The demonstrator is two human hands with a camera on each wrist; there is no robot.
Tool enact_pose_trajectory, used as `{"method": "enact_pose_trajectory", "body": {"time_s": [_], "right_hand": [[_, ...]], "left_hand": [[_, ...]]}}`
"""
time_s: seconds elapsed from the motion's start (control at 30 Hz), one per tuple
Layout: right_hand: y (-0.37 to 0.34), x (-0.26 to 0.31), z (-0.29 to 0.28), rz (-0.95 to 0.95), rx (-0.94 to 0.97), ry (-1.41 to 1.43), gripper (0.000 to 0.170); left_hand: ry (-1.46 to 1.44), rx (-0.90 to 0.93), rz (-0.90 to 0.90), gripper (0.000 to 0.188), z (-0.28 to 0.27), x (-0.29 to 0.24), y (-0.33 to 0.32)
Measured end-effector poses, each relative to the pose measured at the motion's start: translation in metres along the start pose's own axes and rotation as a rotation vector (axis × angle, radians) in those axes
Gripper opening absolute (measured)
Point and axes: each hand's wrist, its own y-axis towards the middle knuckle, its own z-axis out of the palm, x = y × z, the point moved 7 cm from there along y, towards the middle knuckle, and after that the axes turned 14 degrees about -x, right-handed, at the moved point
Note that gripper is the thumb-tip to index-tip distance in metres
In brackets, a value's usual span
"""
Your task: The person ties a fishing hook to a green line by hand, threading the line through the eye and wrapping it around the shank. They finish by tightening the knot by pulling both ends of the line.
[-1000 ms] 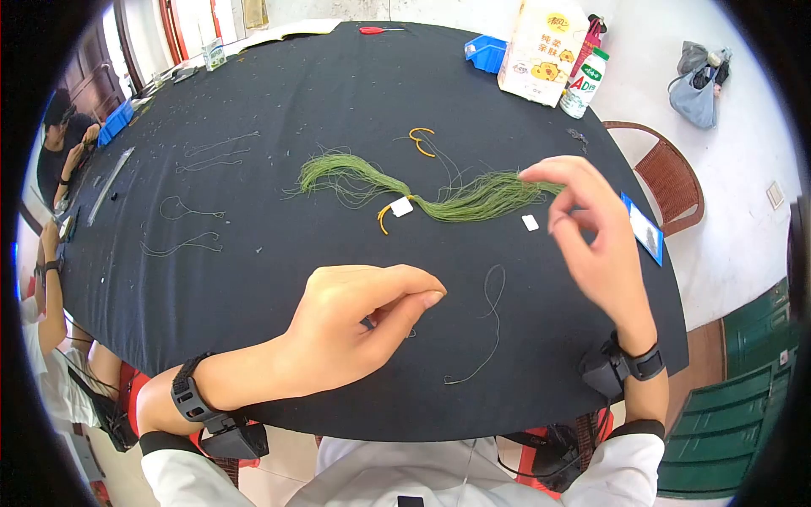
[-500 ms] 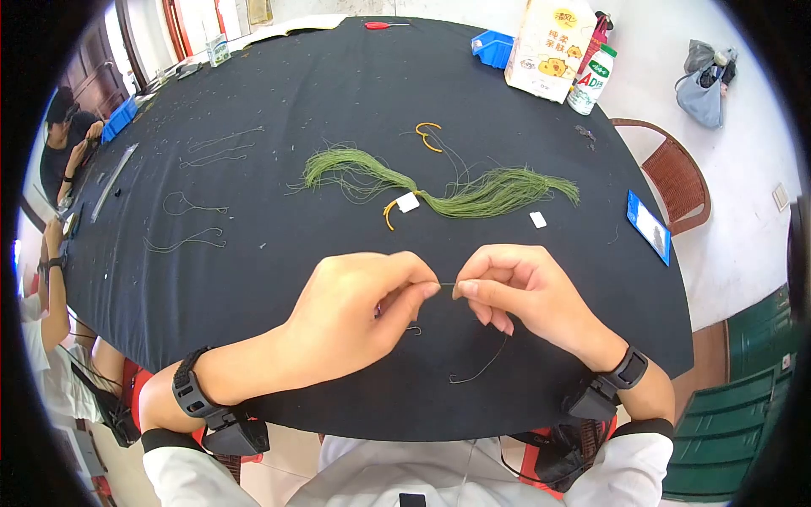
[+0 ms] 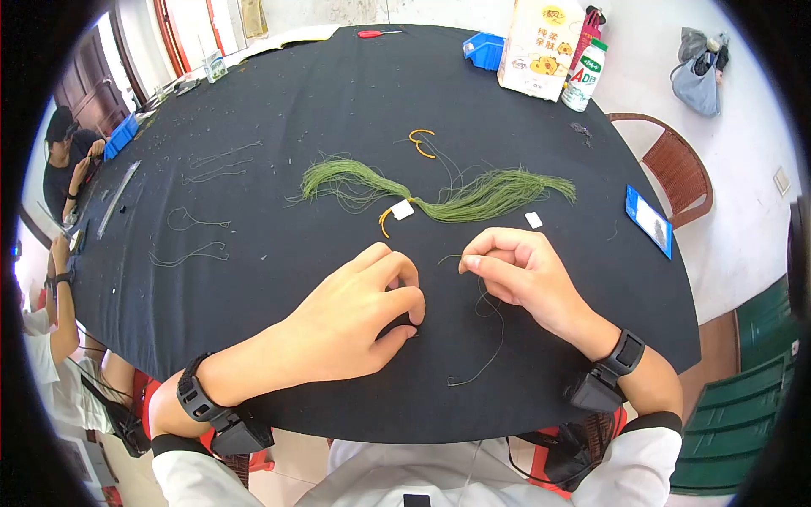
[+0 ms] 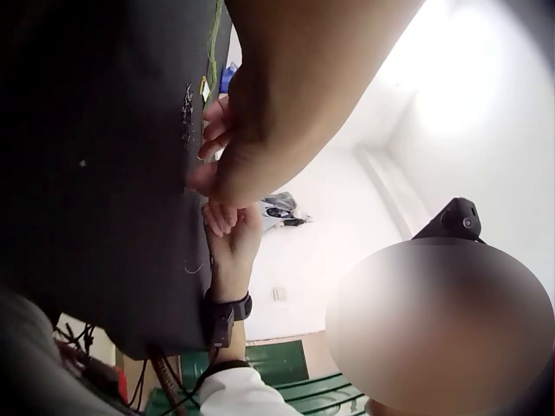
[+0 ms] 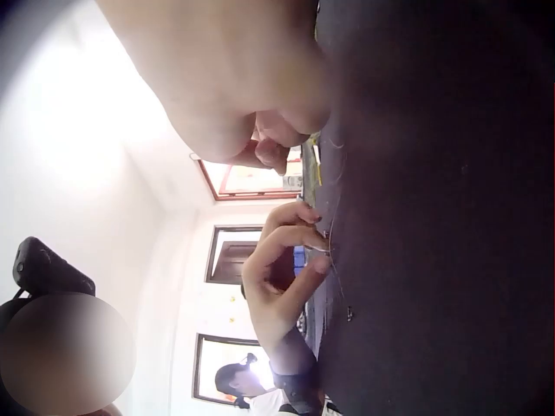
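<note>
My right hand [image 3: 528,275] pinches a thin dark line [image 3: 502,325] between thumb and forefinger. A short end pokes out left of the fingertips, while the rest hangs in a loose curve over the black cloth. My left hand [image 3: 359,308] is low over the table, thumb and forefinger tips close together at a tiny hook-like piece [image 3: 415,333]; I cannot tell if they grip it. In the right wrist view the left hand [image 5: 282,277] has its fingertips right by the cloth. Beyond both hands lies a bundle of green strands [image 3: 473,201], tied at its middle.
Yellow curved pieces [image 3: 422,145] and white tags [image 3: 533,220] lie around the bundle. Several thin looped lines [image 3: 198,221] are spread on the left. A blue packet [image 3: 649,221] lies at right; a tissue pack [image 3: 541,51], bottle [image 3: 585,78] and blue bin [image 3: 484,52] stand behind.
My right hand came in from the right and took the line, which ran between both hands. My left hand has let go of it and moved down to the tiny piece on the cloth.
</note>
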Motion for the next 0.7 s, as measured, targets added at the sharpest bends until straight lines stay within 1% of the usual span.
{"method": "enact_pose_trajectory", "body": {"time_s": [0.2, 0.5, 0.6, 0.7], "right_hand": [[0.0, -0.002, 0.001, 0.012, 0.036, 0.002, 0.013], [0.0, -0.002, 0.002, 0.013, 0.036, -0.004, 0.013], [-0.001, -0.001, 0.003, 0.019, 0.048, -0.006, 0.013], [-0.002, 0.0, 0.005, 0.027, 0.069, 0.009, 0.013]], "left_hand": [[-0.027, 0.051, 0.026, 0.015, 0.006, 0.002, 0.0], [0.097, 0.105, 0.162, 0.013, 0.005, -0.009, -0.001], [0.097, 0.113, 0.153, 0.015, 0.007, -0.008, -0.003], [-0.048, 0.024, 0.138, 0.017, 0.007, -0.004, 0.001]]}}
